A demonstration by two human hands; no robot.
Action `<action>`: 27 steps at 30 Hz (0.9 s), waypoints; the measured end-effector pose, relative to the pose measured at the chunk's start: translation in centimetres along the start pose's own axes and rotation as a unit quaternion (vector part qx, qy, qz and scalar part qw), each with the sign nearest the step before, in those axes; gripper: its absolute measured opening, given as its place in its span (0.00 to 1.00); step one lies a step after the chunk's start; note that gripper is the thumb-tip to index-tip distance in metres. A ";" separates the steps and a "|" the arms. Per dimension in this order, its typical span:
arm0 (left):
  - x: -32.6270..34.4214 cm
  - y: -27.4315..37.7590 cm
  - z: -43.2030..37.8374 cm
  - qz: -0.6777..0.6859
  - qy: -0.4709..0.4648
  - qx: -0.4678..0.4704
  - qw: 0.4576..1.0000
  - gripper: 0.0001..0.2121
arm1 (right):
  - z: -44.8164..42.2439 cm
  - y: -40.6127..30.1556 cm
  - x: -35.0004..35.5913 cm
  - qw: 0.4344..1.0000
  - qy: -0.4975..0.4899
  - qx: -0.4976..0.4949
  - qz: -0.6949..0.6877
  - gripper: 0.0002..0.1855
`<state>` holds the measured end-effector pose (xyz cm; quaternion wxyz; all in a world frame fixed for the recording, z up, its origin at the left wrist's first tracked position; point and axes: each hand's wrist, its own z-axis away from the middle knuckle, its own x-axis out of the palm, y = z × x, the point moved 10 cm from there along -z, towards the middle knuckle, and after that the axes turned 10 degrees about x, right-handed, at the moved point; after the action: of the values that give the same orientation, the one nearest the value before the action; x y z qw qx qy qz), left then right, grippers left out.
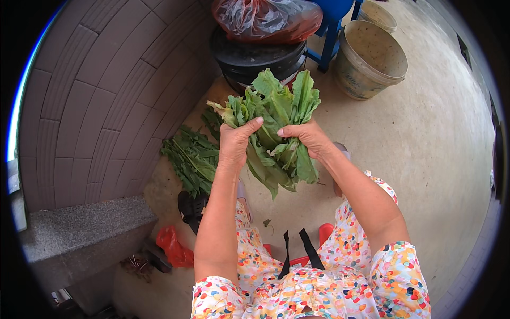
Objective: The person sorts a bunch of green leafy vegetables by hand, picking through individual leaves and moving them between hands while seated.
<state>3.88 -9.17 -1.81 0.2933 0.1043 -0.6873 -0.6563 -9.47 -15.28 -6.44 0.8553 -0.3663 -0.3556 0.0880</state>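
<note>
A bundle of green leafy vegetables [275, 107] is held up in front of me between both hands. My left hand [238, 139] grips its left side, with the thumb on top of the leaves. On the right side, my right hand [306, 137] closes around the leaves, its thumb pointing inward. Leaf ends hang below the hands, and one leaf at the upper left is yellowish. The fingers beneath the bundle are mostly hidden. More long green leaves [191, 159] lie in a pile on the floor, left of my left forearm.
A lidded black bucket [259, 58] bears a filled red plastic bag [267, 20]. Beside it are a blue stool [330, 36] and a dirty plastic bucket [370, 60]. A tiled wall [99, 91], granite ledge [87, 223], black shoe [191, 209] and red bag [173, 247] are at left.
</note>
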 end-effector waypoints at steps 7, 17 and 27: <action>-1.8 -1.0 -0.3 0.064 0.034 -0.038 0.997 0.17 | 0.4 -0.1 0.6 0.999 -0.028 0.035 -0.010 0.24; -2.2 -2.6 -0.4 0.165 0.027 -0.076 0.983 0.10 | -0.3 0.3 -0.1 1.000 -0.010 0.023 0.019 0.19; -3.1 -0.6 -0.3 0.178 -0.006 -0.069 0.982 0.12 | 0.7 1.3 0.3 0.988 -0.061 0.086 0.113 0.17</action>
<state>6.37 -7.87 -3.25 0.4081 -0.0440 -0.6496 -0.6399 -9.53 -13.87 -6.83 0.8450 -0.3232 -0.3545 0.2362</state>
